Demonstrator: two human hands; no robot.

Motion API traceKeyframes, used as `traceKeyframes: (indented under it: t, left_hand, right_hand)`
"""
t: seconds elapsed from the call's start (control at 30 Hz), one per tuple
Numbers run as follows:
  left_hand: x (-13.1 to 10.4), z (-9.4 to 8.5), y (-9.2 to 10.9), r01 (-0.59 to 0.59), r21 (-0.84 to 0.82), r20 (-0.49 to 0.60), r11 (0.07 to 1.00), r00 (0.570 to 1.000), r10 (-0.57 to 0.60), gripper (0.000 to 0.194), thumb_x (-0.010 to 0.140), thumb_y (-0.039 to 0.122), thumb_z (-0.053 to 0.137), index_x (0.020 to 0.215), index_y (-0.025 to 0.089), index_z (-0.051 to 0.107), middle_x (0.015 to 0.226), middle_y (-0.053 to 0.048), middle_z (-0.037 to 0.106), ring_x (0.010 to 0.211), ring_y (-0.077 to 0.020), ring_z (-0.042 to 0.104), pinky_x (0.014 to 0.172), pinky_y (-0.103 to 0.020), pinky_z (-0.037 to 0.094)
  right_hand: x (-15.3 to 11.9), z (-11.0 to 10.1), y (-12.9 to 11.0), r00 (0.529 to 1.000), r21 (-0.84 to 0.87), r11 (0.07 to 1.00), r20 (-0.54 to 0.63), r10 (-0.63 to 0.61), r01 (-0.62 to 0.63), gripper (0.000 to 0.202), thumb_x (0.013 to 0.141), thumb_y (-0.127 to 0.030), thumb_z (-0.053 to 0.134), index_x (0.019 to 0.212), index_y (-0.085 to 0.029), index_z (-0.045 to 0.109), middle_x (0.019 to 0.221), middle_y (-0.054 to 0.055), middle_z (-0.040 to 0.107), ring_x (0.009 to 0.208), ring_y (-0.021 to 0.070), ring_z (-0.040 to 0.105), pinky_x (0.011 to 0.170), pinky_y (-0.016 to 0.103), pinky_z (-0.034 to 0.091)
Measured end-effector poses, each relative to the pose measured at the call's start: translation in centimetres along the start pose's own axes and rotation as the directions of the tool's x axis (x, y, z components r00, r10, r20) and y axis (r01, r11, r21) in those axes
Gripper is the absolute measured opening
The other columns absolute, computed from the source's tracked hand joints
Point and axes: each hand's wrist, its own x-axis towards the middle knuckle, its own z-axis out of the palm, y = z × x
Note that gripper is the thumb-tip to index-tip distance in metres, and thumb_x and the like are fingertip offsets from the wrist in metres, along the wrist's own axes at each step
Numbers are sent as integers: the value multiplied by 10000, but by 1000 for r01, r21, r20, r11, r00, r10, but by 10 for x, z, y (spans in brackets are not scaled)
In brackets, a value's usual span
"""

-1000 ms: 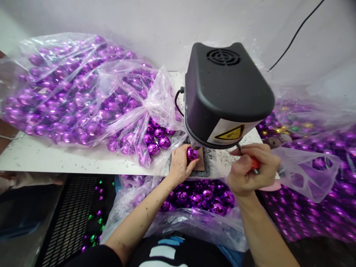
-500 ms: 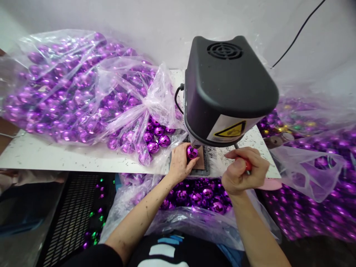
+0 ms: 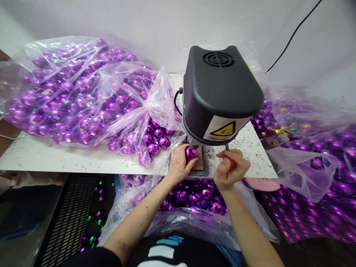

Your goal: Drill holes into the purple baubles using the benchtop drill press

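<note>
My left hand [image 3: 178, 162] grips a shiny purple faceted ball [image 3: 191, 152] between thumb and fingers. The ball sits under the head of a black drill press [image 3: 222, 89], over a brown block [image 3: 198, 160] on the press's dark base. The tool tip meets the ball's top, though the exact contact is hard to see. Wrapped round the red knob [image 3: 229, 161] of the press lever is my right hand [image 3: 232, 170], closed. More purple balls [image 3: 164, 142] spill from the bag's mouth just left of my left hand.
A large clear bag of purple balls [image 3: 63, 96] covers the left of the white table [image 3: 83, 159]. Below the table edge, an open bag holds more balls [image 3: 196, 198]. Further bags [image 3: 314, 193] stand at right, beside a pink item [image 3: 263, 184]. A black crate [image 3: 69, 211] is lower left.
My right hand and the red knob have moved left and slightly down. The drill press head appears lower and shifted a little left. My left hand still keeps the ball in place.
</note>
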Motion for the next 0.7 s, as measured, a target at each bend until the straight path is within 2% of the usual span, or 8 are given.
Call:
traceKeyframes:
  t: [0.1,0.17,0.27,0.33,0.43,0.57,0.63,0.7]
  left_hand:
    - [1,1,-1,8,-5,7,1000,1000,-8,477,922,354,694,1316,182,486,1237,-130,634,1144,-280,598,995,-425,440]
    - [3,2,-3,13,-19,10,1000,1000,-13,479,920,358,696,1317,186,490,1246,-132,632,1151,-284,598,1002,-432,441]
    - [2,1,-4,3,-67,-18,998,1000,-4,477,916,359,701,1308,185,494,1237,-132,633,1143,-284,604,1000,-440,454]
    - [-7,-5,-2,-20,-110,-43,994,999,15,489,916,354,697,1320,182,483,1239,-135,629,1140,-283,602,999,-445,465]
    - [-38,-22,8,-54,-145,15,988,998,57,519,923,317,678,1373,194,453,1281,-138,611,1173,-281,584,1014,-456,474]
    - [-74,-52,22,-43,-158,226,986,971,78,617,922,347,682,1464,225,414,1392,-147,553,1277,-293,539,1054,-474,481]
    - [-69,-68,18,-6,-180,238,984,970,49,616,939,402,664,1475,235,411,1393,-138,560,1278,-278,549,1053,-460,497]
    - [-46,-80,3,33,-163,149,986,989,-8,439,998,366,573,1408,241,480,1299,-106,623,1189,-241,601,1003,-429,526]
  right_hand:
    - [3,-2,-1,995,14,997,-57,-78,79,107,916,-252,504,995,-217,568,702,-29,574,675,121,581,674,303,474]
    - [17,-7,-9,992,20,995,-79,-100,102,130,929,-258,495,1017,-209,576,701,-35,568,636,107,566,633,278,452]
    - [54,-14,-25,995,-29,998,-86,-58,56,175,956,-262,489,1058,-192,614,762,-23,589,605,81,564,580,250,399]
    - [81,-15,-33,996,-116,993,-88,18,-28,209,984,-332,479,978,-185,627,801,-14,597,614,66,580,564,235,377]
    - [108,-11,-39,992,-138,986,-93,83,-95,362,994,-480,454,862,-170,586,690,-41,530,541,47,520,535,220,344]
    - [116,-4,-41,988,-98,987,-104,114,-124,461,990,-572,407,848,-165,571,574,-72,455,468,46,489,515,217,346]
    - [114,-2,-42,986,-93,988,-125,112,-124,476,986,-587,405,846,-165,577,557,-72,446,465,50,486,517,218,343]
    - [113,-2,-42,982,-96,987,-148,117,-132,483,977,-601,415,845,-166,580,569,-64,448,490,55,482,532,222,337]
